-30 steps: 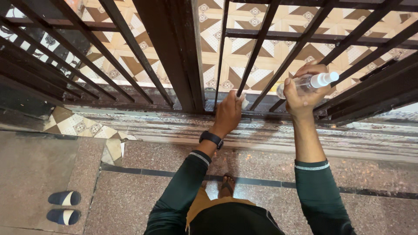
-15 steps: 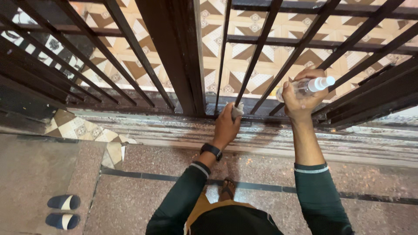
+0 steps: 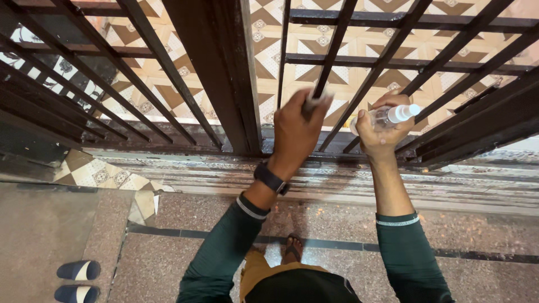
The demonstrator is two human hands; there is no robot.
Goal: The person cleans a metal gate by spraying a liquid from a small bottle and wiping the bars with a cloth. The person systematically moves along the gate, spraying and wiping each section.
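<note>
— What is going on at the gate?

— A person is standing at a dark metal grille point(image 3: 224, 73), wiping one of its upright bars point(image 3: 331, 42). The left hand point(image 3: 296, 130) is closing around a small pale cloth point(image 3: 315, 101) and pressing it against that bar, partway up from the bottom rail point(image 3: 168, 145). The right hand point(image 3: 377, 128) is gripping a clear spray bottle point(image 3: 387, 115) with a white cap, holding it just beside the next bar.

— How far along is the job looking?

— Hard to judge. The bars are showing no clear difference between wiped and unwiped. The cloth is working on a single bar near the middle, so most of the grille, to the left and right, is probably waiting its turn.

— Anything else in the frame?

— A pair of dark slippers point(image 3: 77, 280) is lying on the speckled floor point(image 3: 168, 252), well apart from the hands.
</note>
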